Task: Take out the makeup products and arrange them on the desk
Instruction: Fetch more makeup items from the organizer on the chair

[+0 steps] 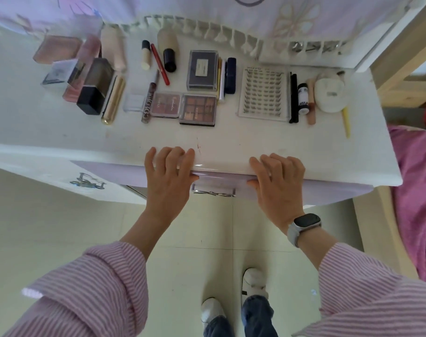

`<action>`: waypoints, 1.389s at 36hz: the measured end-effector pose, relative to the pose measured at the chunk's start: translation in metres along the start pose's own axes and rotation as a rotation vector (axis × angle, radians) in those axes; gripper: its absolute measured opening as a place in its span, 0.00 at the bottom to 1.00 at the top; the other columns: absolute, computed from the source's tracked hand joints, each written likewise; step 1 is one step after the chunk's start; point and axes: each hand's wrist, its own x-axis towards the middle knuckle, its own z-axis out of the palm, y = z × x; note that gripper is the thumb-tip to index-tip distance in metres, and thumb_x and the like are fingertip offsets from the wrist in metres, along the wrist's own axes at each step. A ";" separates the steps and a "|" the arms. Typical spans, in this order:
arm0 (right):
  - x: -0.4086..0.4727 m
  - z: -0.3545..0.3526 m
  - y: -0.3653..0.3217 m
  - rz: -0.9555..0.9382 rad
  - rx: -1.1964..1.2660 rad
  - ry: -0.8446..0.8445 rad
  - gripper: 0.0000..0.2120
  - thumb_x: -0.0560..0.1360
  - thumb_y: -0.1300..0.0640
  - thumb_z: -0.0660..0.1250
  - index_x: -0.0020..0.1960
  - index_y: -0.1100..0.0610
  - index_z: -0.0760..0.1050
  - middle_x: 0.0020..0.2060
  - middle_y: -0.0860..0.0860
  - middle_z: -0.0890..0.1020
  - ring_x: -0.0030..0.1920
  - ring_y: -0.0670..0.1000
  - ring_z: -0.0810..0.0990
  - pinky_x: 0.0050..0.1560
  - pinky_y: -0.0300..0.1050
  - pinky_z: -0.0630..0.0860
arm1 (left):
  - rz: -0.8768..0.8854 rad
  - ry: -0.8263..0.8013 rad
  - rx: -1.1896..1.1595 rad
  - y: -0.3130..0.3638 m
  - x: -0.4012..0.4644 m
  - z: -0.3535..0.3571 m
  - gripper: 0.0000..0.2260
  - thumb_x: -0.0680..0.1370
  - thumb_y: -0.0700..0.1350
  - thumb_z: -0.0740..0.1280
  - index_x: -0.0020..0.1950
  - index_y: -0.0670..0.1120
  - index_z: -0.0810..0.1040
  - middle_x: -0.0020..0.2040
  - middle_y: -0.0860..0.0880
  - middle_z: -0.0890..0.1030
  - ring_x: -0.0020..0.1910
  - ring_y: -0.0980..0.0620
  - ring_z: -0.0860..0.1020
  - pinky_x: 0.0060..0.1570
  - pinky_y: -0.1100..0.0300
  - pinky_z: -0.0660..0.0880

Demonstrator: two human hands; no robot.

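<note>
While both hands rest on the desk (231, 144) edge, left hand (169, 176) and right hand (277, 183) loosely curled over the drawer front (219, 183) and holding nothing loose, the makeup products (197, 109) lie in rows just beyond the fingertips. A hard shove on the drawer could jolt the desk and roll the round tubes out of line.

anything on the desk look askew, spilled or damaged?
Mostly tidy rows. Two small oddities: a reddish smear on the white desk top near its front edge, between left hand and right hand, and a yellow stick lying apart at the right end, angled off the row. Nothing looks spilled or broken.
</note>
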 end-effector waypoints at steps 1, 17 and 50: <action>0.000 -0.002 -0.002 0.018 0.002 -0.015 0.19 0.73 0.53 0.66 0.61 0.56 0.68 0.55 0.53 0.68 0.57 0.56 0.68 0.60 0.57 0.63 | -0.015 -0.016 -0.016 0.002 0.000 -0.002 0.23 0.72 0.48 0.70 0.63 0.42 0.68 0.57 0.43 0.67 0.57 0.41 0.68 0.62 0.38 0.64; 0.125 -0.155 -0.094 -0.134 0.556 -0.953 0.15 0.80 0.54 0.52 0.62 0.55 0.72 0.62 0.52 0.76 0.61 0.55 0.73 0.61 0.48 0.68 | -0.685 -0.289 -0.213 -0.020 -0.008 -0.209 0.18 0.78 0.45 0.64 0.67 0.44 0.73 0.64 0.45 0.76 0.62 0.45 0.74 0.63 0.49 0.68; -0.233 -0.778 -0.633 -1.955 1.136 -0.684 0.16 0.80 0.56 0.55 0.66 0.57 0.69 0.62 0.54 0.75 0.62 0.52 0.72 0.60 0.41 0.65 | -2.207 0.260 0.959 0.292 -0.598 -0.902 0.16 0.79 0.46 0.59 0.65 0.48 0.72 0.65 0.48 0.72 0.64 0.47 0.69 0.62 0.54 0.63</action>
